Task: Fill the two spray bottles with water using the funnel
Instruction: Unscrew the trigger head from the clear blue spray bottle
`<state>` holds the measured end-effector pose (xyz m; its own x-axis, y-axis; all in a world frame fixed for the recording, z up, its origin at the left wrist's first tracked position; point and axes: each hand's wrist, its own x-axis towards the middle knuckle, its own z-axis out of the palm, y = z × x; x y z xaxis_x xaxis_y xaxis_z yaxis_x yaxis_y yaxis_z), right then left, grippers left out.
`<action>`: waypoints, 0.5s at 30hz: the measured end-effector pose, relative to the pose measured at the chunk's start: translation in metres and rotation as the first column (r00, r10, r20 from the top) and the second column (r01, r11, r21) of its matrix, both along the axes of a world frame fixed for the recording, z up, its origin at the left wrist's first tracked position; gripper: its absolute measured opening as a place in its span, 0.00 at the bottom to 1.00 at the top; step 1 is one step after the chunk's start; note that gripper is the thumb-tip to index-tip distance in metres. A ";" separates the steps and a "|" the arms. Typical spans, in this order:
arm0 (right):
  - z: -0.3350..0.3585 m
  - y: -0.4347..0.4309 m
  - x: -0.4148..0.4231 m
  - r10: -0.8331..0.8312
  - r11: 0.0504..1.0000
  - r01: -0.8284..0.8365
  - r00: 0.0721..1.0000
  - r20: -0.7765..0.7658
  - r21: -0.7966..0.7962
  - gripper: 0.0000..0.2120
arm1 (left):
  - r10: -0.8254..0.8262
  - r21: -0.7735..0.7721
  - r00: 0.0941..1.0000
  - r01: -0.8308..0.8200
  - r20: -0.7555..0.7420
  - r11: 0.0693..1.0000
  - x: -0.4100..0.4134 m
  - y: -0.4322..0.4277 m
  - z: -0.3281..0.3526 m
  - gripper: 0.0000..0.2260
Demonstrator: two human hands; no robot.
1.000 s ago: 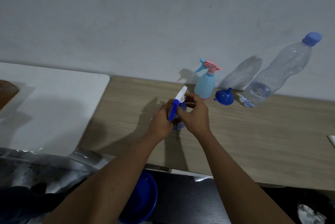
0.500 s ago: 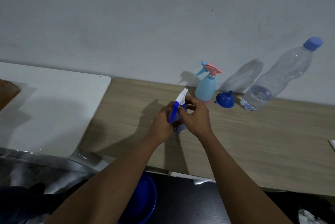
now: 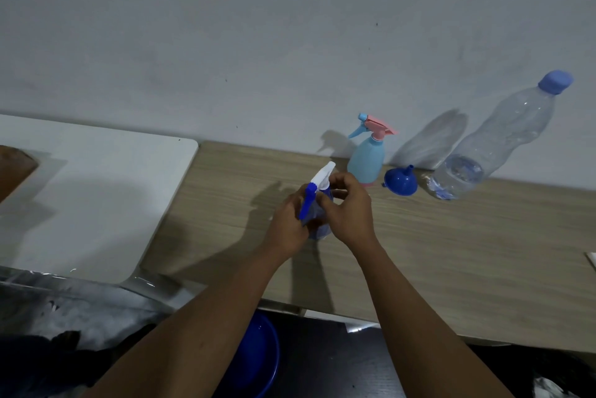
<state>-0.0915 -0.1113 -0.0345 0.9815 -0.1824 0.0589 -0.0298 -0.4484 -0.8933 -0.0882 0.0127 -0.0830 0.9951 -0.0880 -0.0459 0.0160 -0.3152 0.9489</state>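
A small blue spray bottle (image 3: 317, 223) with a white and blue trigger head stands on the wooden table (image 3: 467, 252), mostly hidden by my hands. My left hand (image 3: 288, 226) wraps its body. My right hand (image 3: 350, 209) grips the neck just under the spray head. Behind it by the wall stands a light blue spray bottle (image 3: 367, 160) with a pink trigger head. A blue funnel (image 3: 401, 181) lies on its side beside that bottle. A clear water bottle (image 3: 493, 143) with a blue cap holds a little water and stands at the wall.
A white board (image 3: 90, 191) covers the surface left of the wooden table. A blue bowl (image 3: 261, 362) sits below the table's front edge. A white scrap (image 3: 591, 260) lies at the far right edge.
Both hands stay on the small blue spray bottle; my right fingers have shifted slightly around its neck. Everything else stands as before.
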 end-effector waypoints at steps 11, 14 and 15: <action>0.030 -0.008 -0.001 -0.056 0.997 0.045 0.982 0.183 0.063 0.15 | -0.091 -0.014 0.995 0.092 0.049 0.996 -0.006 -0.002 0.010 0.09; 0.058 -0.017 0.001 -0.157 0.978 0.117 0.958 0.238 0.173 0.13 | 0.011 0.071 1.000 -0.011 -0.002 0.997 0.001 -0.007 0.005 0.08; 0.067 -0.021 0.002 -0.194 0.968 0.144 0.948 0.254 0.204 0.12 | 0.003 0.149 0.998 -0.013 0.062 0.989 0.003 -0.002 -0.001 0.07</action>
<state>-0.0899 -0.1327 0.0329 0.8871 -0.3764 0.2673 0.1620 -0.2884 -0.9437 -0.0851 0.0105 -0.0838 0.9970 -0.0767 0.0037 -0.0382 -0.4532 0.8906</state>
